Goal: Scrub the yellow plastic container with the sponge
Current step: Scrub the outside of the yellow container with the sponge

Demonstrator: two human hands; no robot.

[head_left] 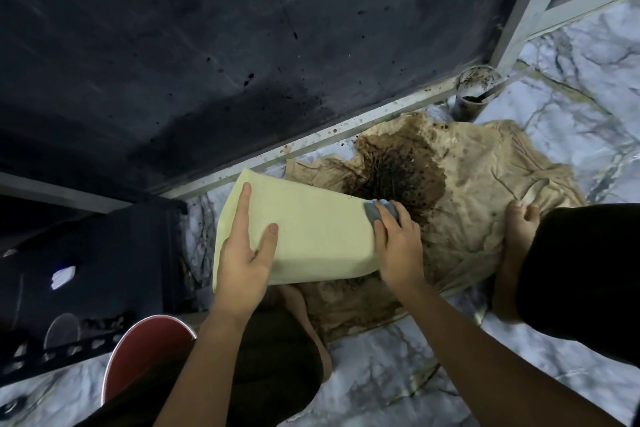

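The pale yellow plastic container [311, 229] lies on its side above a stained cloth, its flat wall facing up. My left hand [242, 253] grips its near left part, fingers spread over the wall. My right hand [398, 246] presses a grey-blue sponge [379, 210] against the container's right end; most of the sponge is hidden under my fingers.
A beige cloth [485, 191] with a dark brown wet stain [398, 173] covers the marble floor [571, 80]. A dirty cup with a stick [474, 90] stands by the door frame. A red bucket [145, 347] and a black crate [86, 270] sit at left. My bare foot [516, 243] rests on the cloth.
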